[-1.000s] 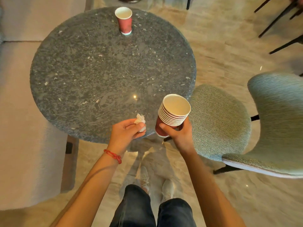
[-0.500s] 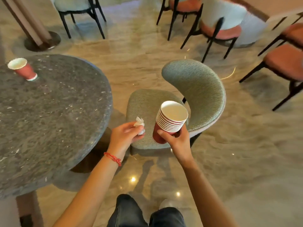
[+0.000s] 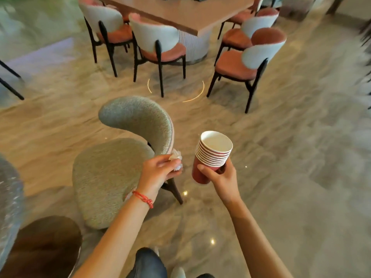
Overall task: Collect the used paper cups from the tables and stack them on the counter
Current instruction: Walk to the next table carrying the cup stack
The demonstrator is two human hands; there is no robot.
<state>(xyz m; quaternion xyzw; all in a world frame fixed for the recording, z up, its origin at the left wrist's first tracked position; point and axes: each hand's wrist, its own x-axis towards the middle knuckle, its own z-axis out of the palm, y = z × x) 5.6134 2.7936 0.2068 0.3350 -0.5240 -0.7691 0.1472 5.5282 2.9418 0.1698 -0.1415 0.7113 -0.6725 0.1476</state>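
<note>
My right hand [image 3: 219,178] grips a stack of several red paper cups [image 3: 210,155] with white insides, held tilted at chest height over the floor. My left hand [image 3: 160,170], with a red thread bracelet at the wrist, pinches a crumpled white tissue [image 3: 176,157] just left of the stack. The two hands are a short gap apart. No counter is in view, and the single cup on the round table is out of frame.
A grey-green upholstered chair [image 3: 112,173] stands directly under my left hand. The dark round table's edge [image 3: 8,197] shows at far left. Ahead are several pink-and-white chairs [image 3: 158,43] around a long wooden table [image 3: 180,15]. Marble floor [image 3: 301,157] stretches to the right.
My view has swung right, away from the round table and its lone cup, towards the long table and chairs. Both hands keep the same hold on the tissue and the cup stack.
</note>
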